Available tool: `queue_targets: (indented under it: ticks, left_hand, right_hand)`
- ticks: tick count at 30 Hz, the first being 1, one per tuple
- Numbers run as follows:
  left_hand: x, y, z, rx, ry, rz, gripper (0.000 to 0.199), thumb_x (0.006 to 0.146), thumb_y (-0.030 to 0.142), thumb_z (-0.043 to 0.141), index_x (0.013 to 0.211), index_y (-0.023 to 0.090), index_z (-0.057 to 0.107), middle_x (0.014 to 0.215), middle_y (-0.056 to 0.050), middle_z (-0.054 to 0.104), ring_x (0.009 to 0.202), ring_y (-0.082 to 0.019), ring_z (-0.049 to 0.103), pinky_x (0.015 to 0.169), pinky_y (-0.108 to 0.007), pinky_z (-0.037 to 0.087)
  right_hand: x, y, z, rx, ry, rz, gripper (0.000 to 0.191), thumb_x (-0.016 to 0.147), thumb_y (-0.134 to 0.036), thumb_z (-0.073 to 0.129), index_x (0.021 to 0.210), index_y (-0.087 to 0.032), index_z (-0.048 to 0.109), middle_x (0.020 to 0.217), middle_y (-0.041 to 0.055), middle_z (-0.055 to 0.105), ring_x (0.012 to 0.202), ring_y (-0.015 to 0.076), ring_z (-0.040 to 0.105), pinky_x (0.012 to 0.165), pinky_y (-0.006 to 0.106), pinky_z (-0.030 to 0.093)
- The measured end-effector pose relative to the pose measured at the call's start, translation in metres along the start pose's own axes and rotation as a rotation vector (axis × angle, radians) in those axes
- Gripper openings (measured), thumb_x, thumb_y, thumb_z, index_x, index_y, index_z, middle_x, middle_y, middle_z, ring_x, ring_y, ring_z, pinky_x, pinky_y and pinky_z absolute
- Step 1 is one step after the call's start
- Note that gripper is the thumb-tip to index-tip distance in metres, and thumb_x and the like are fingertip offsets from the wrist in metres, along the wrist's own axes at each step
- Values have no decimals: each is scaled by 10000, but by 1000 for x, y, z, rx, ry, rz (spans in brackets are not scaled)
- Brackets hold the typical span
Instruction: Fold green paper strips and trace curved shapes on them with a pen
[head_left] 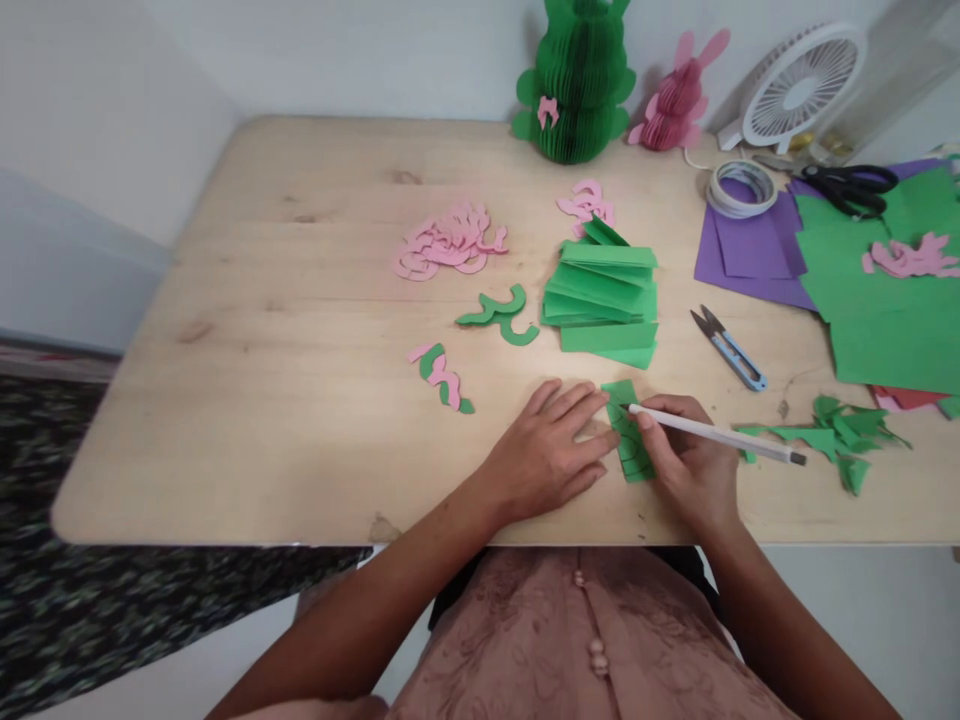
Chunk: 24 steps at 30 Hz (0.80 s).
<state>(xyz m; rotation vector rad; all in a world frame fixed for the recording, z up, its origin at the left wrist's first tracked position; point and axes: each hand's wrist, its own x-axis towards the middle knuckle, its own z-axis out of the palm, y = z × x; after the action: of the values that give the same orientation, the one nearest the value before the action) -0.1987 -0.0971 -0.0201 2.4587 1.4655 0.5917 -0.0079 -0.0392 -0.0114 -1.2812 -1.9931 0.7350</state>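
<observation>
A small strip of green paper [636, 462] lies near the table's front edge, with curved dark lines drawn on it. My left hand [551, 450] rests flat with its fingers spread, the fingertips touching the strip's left side. In my right hand [694, 465] is a white pen [720, 433], its tip against the upper part of the strip. Just beyond sits a stack of folded green paper strips [600, 295]. Green curved cutouts [499, 315] and a pink-and-green wavy piece [441, 378] lie to the left of the stack.
Pink cutouts [450, 240] are heaped mid-table. Snips [729, 348], green scraps [844, 435], black-handled scissors [851, 188], tape rolls [742, 190], purple paper [754, 240] and green sheets [892, 335] lie right. Behind stand a green honeycomb figure [577, 90], a pink one [679, 100] and a fan [802, 90].
</observation>
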Motion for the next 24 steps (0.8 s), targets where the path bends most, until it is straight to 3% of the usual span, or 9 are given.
queue_targets:
  ticks: [5,12,24]
  left_hand:
    - [0,0,1,1,1,-1,326,950,372,495,1235,250,595,1430,-128,487,1355,-290,403,1121,-526,278]
    - [-1,-1,2,0,-4,0,328,958,372,480,1245,260,589,1444,-119,473,1373,-285,381,1132,-518,266]
    - [-1,-1,2,-4,-29,-1,345,953,380,481,1254,256,595,1444,-110,479,1377,-283,373,1132,-519,261]
  right_hand:
    - [-4,6,-1,-96,-39,-55,146,914,-339,545,963,-223,619,895,48,682,840,199,662,718,333,520]
    - [-4,1,0,-292,15,-210,148,937,-316,506,960,-216,612,888,60,697,814,200,660,719,329,494]
    - [-5,4,4,-374,41,-273,161,949,-304,483,958,-198,605,869,59,711,775,193,654,701,309,467]
